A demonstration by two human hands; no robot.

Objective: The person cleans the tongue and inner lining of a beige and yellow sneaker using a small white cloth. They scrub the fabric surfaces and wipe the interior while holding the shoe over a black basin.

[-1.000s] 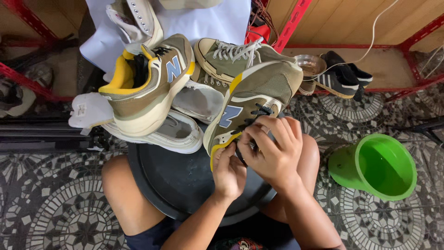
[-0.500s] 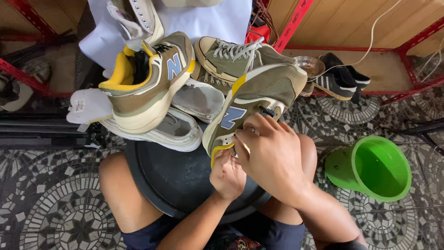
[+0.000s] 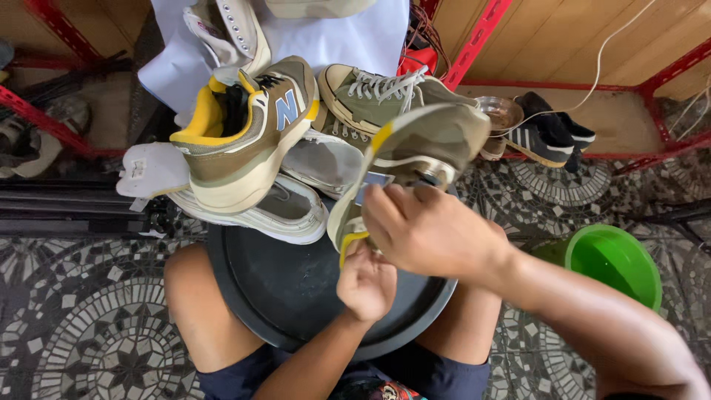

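Observation:
I hold an olive and yellow sneaker [image 3: 422, 144] tilted on its side above a round black tray [image 3: 289, 289] that rests on my lap. My left hand [image 3: 366, 281] grips the sneaker's yellow heel end from below. My right hand [image 3: 433, 230] lies across the side of the shoe near the laces, fingers curled on it. The matching olive sneaker [image 3: 244, 137] with a yellow lining sits upright to the left, on top of other shoes.
Several more shoes are piled ahead: a pale grey sneaker [image 3: 285, 211], an olive canvas shoe [image 3: 370, 100], a white shoe [image 3: 229, 30], a black striped pair [image 3: 548, 133]. A green plastic bucket [image 3: 615, 259] stands at the right on the patterned tile floor. Red metal shelf frames [image 3: 474, 41] rise behind.
The held sneaker has been turned so more of its side and sole face up. My right hand has slid over it, and the view has shifted slightly.

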